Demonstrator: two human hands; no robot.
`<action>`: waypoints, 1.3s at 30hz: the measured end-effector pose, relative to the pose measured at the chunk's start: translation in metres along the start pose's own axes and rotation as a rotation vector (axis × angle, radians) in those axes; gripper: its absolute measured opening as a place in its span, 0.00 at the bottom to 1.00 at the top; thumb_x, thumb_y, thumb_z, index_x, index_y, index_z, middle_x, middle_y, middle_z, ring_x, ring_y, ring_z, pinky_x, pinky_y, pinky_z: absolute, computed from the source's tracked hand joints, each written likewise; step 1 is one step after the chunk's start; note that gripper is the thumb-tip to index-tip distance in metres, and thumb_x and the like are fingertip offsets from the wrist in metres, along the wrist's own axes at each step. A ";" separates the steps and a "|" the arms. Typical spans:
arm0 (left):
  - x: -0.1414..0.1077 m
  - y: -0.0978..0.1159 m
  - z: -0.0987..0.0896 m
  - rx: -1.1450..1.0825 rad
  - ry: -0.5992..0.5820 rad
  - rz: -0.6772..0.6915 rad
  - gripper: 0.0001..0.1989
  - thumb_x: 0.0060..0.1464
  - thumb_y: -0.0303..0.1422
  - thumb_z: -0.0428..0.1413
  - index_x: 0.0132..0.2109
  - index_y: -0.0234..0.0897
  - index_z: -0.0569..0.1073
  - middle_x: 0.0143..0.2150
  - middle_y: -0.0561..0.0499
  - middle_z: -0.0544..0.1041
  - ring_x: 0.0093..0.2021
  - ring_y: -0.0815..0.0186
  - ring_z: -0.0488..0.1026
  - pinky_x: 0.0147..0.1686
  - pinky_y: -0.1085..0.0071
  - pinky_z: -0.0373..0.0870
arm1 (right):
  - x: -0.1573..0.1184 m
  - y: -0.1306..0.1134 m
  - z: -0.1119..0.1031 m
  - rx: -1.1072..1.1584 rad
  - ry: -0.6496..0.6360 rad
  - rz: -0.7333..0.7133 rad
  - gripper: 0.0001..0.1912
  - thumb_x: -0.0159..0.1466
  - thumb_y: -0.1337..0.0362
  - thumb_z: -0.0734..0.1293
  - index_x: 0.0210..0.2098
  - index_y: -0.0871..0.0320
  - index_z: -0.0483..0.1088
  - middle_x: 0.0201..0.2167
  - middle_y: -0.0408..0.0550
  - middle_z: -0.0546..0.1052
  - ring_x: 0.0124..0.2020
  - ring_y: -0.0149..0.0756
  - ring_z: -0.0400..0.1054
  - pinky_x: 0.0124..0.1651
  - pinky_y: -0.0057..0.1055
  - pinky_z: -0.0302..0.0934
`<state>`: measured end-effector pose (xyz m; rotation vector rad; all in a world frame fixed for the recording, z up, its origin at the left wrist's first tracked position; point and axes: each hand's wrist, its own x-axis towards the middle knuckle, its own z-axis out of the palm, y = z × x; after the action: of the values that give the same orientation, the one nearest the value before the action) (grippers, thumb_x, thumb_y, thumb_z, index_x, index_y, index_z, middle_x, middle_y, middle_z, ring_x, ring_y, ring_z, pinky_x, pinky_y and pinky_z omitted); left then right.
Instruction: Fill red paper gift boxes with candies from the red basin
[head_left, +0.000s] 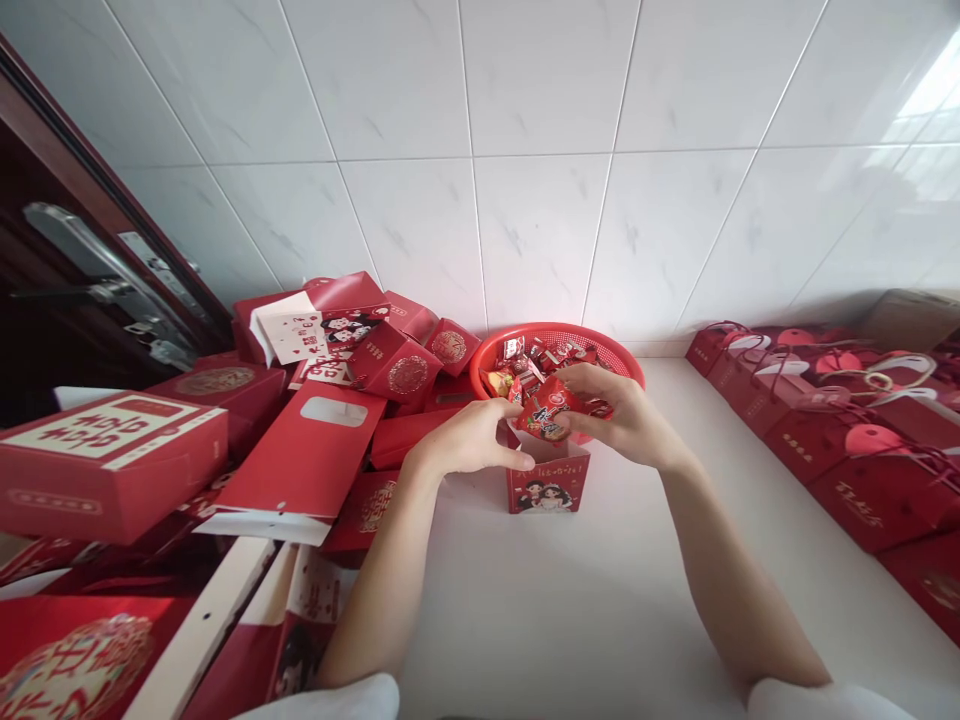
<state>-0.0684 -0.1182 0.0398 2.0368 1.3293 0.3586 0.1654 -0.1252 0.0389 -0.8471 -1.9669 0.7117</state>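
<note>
A small red gift box (549, 482) with a printed cartoon couple stands upright and open-topped on the white table. At its left rim is my left hand (469, 438), its thumb over the front edge and its fingers at the side. Just above the opening, my right hand (619, 415) grips a red snack packet (545, 408) between thumb and fingers. Directly behind stands a red plastic basket (628, 362) holding several wrapped sweets (525, 365). The inside of the box is mostly hidden by the packet and my hands.
A heap of red gift boxes (300, 440) covers the left side. Along the right edge stand several red gift bags (825, 430) with cord handles. A tiled wall (540, 220) closes off the back, and a dark door (97, 270) with a metal handle is at far left.
</note>
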 end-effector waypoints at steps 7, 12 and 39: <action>0.001 -0.001 -0.001 0.033 -0.001 -0.020 0.35 0.40 0.46 0.69 0.55 0.36 0.75 0.57 0.39 0.77 0.54 0.45 0.76 0.45 0.61 0.74 | 0.001 0.006 0.015 -0.184 0.012 -0.106 0.16 0.65 0.66 0.67 0.52 0.52 0.73 0.49 0.48 0.80 0.45 0.41 0.76 0.46 0.36 0.70; 0.001 0.001 -0.002 -0.003 0.000 0.000 0.31 0.39 0.44 0.70 0.51 0.37 0.76 0.48 0.43 0.81 0.46 0.49 0.79 0.43 0.62 0.74 | 0.002 0.013 0.020 -0.291 -0.030 -0.136 0.19 0.66 0.68 0.66 0.56 0.52 0.73 0.48 0.49 0.80 0.44 0.41 0.76 0.45 0.36 0.70; 0.001 0.002 -0.002 -0.038 -0.050 0.026 0.35 0.43 0.42 0.69 0.60 0.45 0.74 0.50 0.49 0.81 0.45 0.53 0.78 0.44 0.64 0.72 | -0.010 -0.015 0.013 -0.393 -0.075 -0.149 0.15 0.69 0.66 0.63 0.53 0.52 0.75 0.42 0.50 0.81 0.39 0.40 0.75 0.41 0.36 0.69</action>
<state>-0.0679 -0.1174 0.0429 2.0199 1.2576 0.3400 0.1537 -0.1445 0.0392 -0.8993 -2.2508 0.2753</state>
